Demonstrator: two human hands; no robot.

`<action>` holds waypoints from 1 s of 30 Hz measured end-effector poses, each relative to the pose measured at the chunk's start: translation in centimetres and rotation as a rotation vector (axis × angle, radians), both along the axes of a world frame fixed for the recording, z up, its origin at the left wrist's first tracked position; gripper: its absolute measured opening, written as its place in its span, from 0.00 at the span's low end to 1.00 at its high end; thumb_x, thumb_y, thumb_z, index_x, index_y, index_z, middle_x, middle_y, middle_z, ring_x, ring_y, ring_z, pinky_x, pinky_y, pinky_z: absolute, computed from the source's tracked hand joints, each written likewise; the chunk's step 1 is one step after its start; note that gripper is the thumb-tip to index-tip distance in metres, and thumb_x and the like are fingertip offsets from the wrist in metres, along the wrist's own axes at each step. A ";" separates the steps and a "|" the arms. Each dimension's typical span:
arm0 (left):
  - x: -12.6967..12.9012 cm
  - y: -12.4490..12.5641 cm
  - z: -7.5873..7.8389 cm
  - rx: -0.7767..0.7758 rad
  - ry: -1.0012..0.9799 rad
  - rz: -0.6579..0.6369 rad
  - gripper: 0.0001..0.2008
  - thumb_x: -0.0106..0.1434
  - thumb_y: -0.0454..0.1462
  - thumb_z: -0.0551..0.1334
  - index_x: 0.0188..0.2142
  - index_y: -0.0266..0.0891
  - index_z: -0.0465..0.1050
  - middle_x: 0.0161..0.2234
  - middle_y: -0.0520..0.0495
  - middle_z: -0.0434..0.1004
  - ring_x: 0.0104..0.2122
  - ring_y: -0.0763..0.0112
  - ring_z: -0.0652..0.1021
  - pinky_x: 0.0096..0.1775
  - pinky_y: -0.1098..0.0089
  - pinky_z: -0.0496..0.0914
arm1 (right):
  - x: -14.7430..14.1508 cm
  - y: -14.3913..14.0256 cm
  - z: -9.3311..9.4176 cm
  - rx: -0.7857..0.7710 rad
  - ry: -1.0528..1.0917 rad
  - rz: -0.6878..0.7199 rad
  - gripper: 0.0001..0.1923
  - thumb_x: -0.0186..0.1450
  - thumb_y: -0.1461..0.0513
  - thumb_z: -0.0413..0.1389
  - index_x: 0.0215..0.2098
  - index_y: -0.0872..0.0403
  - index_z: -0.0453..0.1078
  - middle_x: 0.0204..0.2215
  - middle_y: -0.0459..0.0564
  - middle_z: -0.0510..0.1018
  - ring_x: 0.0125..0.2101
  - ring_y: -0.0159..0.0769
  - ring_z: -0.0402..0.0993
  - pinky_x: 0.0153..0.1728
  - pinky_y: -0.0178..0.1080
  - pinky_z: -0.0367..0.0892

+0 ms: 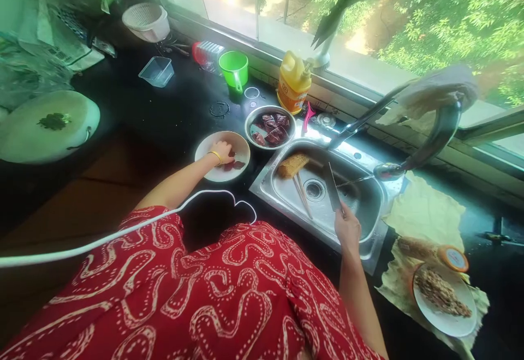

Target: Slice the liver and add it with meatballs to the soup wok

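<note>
My left hand (221,151) reaches into a white plate (207,150) on the black counter and touches dark red meat pieces (234,164) lying in it. Whether its fingers hold a piece I cannot tell. My right hand (346,227) grips the handle of a knife (333,188), whose blade points into the steel sink (368,207). A steel bowl (252,121) holding more dark meat (273,129) stands just behind the plate. In the sink lie a tan sponge (292,165) and chopsticks (302,195).
A curved tap (429,144) hangs over the sink's right side, draped with a cloth. A yellow bottle (293,81), a green cup (233,69), a clear tub (156,71) and a white colander (146,21) stand behind. A white round board (33,131) sits left, a plate of food (444,297) right.
</note>
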State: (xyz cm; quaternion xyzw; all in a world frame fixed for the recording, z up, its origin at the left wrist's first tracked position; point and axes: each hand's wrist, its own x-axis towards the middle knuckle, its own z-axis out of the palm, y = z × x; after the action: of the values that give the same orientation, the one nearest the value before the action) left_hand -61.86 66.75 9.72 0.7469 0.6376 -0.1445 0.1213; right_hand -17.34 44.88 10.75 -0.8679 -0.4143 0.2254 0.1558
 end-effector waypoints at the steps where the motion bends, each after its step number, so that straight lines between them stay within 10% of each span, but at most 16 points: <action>1: 0.0 0.0 0.1 -0.004 0.012 0.002 0.24 0.61 0.47 0.60 0.50 0.30 0.75 0.51 0.27 0.70 0.53 0.43 0.69 0.56 0.53 0.59 | 0.0 0.0 0.0 -0.004 0.001 -0.004 0.27 0.67 0.56 0.47 0.62 0.47 0.69 0.43 0.55 0.82 0.40 0.45 0.76 0.41 0.43 0.67; 20: -0.6 0.8 1.2 -0.265 -0.027 -0.088 0.17 0.53 0.35 0.65 0.44 0.43 0.81 0.45 0.39 0.79 0.50 0.49 0.74 0.57 0.55 0.57 | 0.9 -0.2 -0.6 0.013 0.038 -0.062 0.28 0.65 0.55 0.47 0.61 0.52 0.70 0.42 0.58 0.82 0.40 0.48 0.76 0.42 0.44 0.66; 24: -1.3 0.9 0.6 -0.221 -0.014 -0.109 0.07 0.52 0.39 0.67 0.30 0.40 0.82 0.37 0.40 0.79 0.48 0.50 0.74 0.55 0.57 0.60 | 0.8 -0.2 -0.3 0.015 0.051 -0.073 0.28 0.64 0.55 0.48 0.61 0.52 0.71 0.42 0.58 0.82 0.42 0.48 0.75 0.43 0.44 0.65; 30: -3.2 0.2 2.9 -0.170 -0.774 0.284 0.13 0.50 0.45 0.69 0.31 0.39 0.81 0.32 0.46 0.78 0.37 0.62 0.77 0.45 0.65 0.69 | 0.7 -0.8 -0.2 0.054 0.058 -0.059 0.27 0.66 0.55 0.48 0.60 0.49 0.71 0.42 0.56 0.82 0.40 0.46 0.76 0.40 0.42 0.65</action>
State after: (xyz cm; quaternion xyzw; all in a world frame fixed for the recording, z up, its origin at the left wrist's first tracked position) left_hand -65.02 66.99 12.60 0.6380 0.6275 0.1129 0.4319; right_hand -16.60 44.11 10.51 -0.8683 -0.3899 0.2346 0.1975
